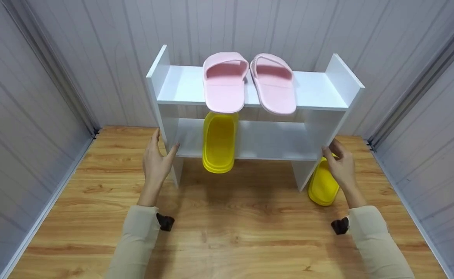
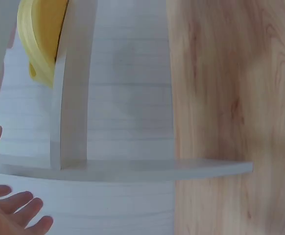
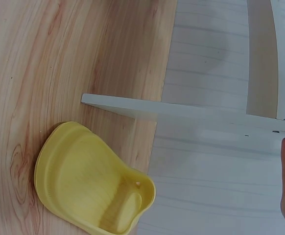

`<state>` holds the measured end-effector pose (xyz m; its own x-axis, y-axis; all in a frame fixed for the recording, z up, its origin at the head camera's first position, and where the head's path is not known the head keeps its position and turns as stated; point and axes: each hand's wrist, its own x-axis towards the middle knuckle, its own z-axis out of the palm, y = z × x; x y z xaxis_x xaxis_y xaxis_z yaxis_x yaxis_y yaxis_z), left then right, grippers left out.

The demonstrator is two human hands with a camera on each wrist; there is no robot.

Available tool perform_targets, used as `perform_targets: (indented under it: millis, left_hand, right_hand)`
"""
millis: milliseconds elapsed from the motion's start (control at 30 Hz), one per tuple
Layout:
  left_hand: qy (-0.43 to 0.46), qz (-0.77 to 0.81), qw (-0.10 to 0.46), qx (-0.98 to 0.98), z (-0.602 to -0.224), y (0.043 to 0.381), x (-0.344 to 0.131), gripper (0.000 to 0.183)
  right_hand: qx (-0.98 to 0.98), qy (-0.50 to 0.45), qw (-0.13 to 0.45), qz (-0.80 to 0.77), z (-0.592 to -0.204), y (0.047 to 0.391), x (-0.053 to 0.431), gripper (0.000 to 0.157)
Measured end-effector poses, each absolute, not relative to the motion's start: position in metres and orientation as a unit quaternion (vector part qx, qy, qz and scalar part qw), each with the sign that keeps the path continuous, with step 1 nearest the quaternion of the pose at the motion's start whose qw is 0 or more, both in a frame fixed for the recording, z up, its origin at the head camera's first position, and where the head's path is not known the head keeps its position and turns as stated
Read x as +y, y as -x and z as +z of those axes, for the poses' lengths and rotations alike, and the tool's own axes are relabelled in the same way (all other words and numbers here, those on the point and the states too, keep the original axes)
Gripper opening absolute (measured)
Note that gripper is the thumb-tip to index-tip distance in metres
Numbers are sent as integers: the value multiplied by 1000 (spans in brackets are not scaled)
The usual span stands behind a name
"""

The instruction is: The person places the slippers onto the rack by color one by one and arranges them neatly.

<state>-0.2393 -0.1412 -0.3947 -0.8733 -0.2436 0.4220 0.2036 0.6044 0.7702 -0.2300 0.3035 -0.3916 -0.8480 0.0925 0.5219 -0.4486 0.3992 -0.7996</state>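
Observation:
A white two-tier shoe rack [image 1: 265, 140] stands against the back wall. On its top board sit two pink slippers, the left one [image 1: 225, 93] and the right one [image 1: 276, 93]. A yellow slipper [image 1: 219, 145] rests on the lower board, its end jutting past the front edge. Beside the left side panel [image 2: 132, 172] is my left hand [image 1: 157, 164], thumb and fingers spread to either side of the panel. My right hand [image 1: 342, 164] touches the outer face of the right side panel [image 3: 181, 111] with its fingertips. Below it, another yellow slipper [image 3: 86, 178] lies outside the rack.
Wood-patterned flooring [image 1: 227, 232] runs under and in front of the rack. Pale panelled walls enclose it at the back [image 1: 296, 31], on the left [image 1: 21, 128] and on the right [image 1: 432, 139]. Small dark devices sit at both wrists.

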Motion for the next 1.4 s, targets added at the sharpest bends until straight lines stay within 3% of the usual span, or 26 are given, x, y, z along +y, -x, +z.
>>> perform_targets:
  millis: [133, 333, 733, 1167, 1400]
  left_hand:
    - [0, -462, 229, -857, -391, 246, -144, 58]
    - [13, -459, 258, -850, -389, 254, -143, 38]
    - [0, -407, 303, -862, -388, 259, -146, 23]
    - [19, -373, 326, -868, -385, 258, -144, 23]
    - [19, -355, 326, -876, -385, 257, -144, 23]
  right_hand:
    - [-799, -110, 250, 535, -391, 230, 304, 34]
    - [-803, -103, 245, 533, -390, 229, 303, 34]
    - [-811, -86, 244, 524, -389, 229, 302, 35]
    - [-813, -82, 245, 521, -393, 229, 306, 38]
    - [-775, 13, 286, 563, -434, 243, 332, 47]
